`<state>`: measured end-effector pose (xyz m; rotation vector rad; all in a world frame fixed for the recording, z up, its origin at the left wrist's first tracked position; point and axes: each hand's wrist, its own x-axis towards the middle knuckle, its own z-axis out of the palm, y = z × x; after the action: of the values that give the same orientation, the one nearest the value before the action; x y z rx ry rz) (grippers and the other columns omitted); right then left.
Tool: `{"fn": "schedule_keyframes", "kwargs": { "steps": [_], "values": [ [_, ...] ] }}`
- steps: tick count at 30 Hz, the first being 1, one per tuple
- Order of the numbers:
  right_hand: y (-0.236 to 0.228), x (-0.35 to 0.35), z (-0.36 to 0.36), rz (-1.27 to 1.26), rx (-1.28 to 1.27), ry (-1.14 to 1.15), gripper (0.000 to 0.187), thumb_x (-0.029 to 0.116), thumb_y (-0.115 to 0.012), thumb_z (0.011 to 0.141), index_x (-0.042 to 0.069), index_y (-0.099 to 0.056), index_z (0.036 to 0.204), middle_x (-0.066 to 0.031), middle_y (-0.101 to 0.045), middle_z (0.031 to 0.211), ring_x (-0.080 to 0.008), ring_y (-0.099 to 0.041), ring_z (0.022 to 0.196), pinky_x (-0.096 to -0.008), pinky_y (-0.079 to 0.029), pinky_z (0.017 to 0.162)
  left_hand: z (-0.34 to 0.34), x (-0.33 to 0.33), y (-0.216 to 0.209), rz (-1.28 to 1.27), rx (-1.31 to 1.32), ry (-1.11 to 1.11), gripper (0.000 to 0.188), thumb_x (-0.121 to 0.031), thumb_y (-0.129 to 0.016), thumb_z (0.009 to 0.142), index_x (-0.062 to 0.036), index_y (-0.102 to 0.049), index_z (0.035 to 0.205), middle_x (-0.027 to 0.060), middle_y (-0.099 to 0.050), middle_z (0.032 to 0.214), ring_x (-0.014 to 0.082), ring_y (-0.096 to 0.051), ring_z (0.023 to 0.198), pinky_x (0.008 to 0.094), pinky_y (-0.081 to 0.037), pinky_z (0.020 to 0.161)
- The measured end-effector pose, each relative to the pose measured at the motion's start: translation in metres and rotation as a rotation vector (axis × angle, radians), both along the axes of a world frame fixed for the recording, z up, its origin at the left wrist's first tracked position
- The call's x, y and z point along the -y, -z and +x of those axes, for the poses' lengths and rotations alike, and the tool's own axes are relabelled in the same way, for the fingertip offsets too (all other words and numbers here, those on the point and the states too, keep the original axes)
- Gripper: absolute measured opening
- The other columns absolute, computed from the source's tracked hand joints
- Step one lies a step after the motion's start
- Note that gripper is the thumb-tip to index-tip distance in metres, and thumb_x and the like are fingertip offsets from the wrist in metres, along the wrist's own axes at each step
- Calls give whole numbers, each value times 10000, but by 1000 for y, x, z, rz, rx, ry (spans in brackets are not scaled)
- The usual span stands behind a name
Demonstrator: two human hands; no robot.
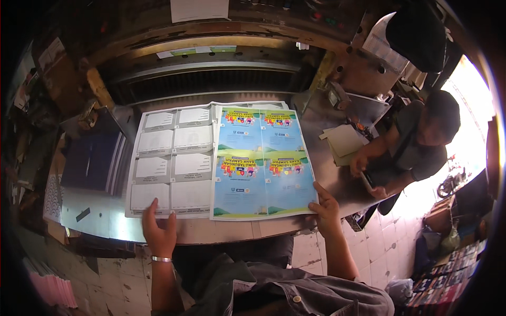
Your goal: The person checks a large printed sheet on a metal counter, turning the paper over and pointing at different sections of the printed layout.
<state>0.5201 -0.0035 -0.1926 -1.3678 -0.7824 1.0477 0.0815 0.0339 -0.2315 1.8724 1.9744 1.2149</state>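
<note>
Two stacks of printed sheets lie side by side on a metal cutter table [221, 231]. The left stack [168, 166] is grey and white with several panels. The right stack [261, 160] is colourful, blue, yellow and green. My left hand [158, 231], with a metal bracelet at the wrist, rests flat at the near edge of the grey stack, fingers apart. My right hand [326, 208] grips the near right corner of the colourful stack, thumb on top.
The cutter's blade housing [211, 68] runs across the back of the table. Another person [416, 142] sits at the right, hands by beige sheets [345, 142]. A dark stack [89, 158] lies left. Tiled floor below; pink paper [52, 289] at the lower left.
</note>
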Motion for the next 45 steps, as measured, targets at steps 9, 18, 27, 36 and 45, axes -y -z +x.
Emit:
{"fn": "schedule_keyframes", "kwargs": {
  "steps": [9,18,27,36,45],
  "values": [
    [2,59,-4,-106,-524,-247,749,-70,-592,763,-79,-381,1482,-221,-646,1233,-207,-715,772,-256,-597,525,50,12,-17,-564,1315,515,766,-595,-461,1009,-55,-356,1541,68,-731,961,101,-678,781,217,-518,671],
    [5,78,-14,-77,-247,-408,898,-72,-581,788,-44,-156,1579,-237,-629,1272,-239,-675,1045,-308,-529,896,44,-16,-16,-638,1228,635,608,11,-498,954,-23,-344,1541,120,-620,1315,153,-640,1105,283,-513,928],
    [0,60,-9,-92,-7,-347,893,-129,-563,789,-59,-147,1576,-159,-651,1247,-174,-633,1076,-293,-470,969,61,-27,-16,-501,1143,652,641,24,-497,936,-39,-333,1553,119,-629,1301,136,-639,1087,281,-513,915],
    [1,-11,-13,50,118,-321,879,-79,-635,782,-101,-203,1548,-160,-596,1319,-160,-613,1083,-274,-484,936,67,-102,6,-464,957,506,609,20,-556,909,-43,-436,1502,91,-734,992,83,-675,774,229,-524,673],
    [-100,-74,-39,775,693,-92,193,94,-749,774,-18,-635,883,-94,-599,761,-186,-573,667,-303,-452,632,72,-98,8,-416,862,494,677,6,-568,922,27,-302,1544,99,-732,1021,67,-648,787,222,-509,695]
  ]
}}
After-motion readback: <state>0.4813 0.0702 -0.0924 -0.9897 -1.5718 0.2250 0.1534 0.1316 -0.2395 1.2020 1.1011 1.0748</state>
